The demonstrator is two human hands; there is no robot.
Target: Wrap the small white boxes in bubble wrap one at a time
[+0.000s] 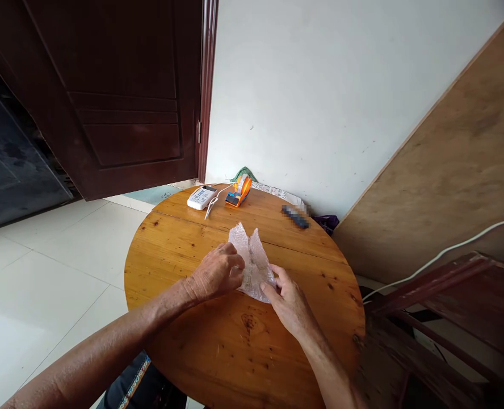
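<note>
Bubble wrap (252, 274) between right fingers (280, 274)

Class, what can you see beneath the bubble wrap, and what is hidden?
The round wooden table shows around the bubble wrap; directly beneath, the table is covered, so whether anything lies there cannot be told.

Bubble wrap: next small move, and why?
I'd probably bring the two far flaps of the bubble wrap together: a gap separates their tips, and the left hand and right hand are at its opposite sides.
</note>
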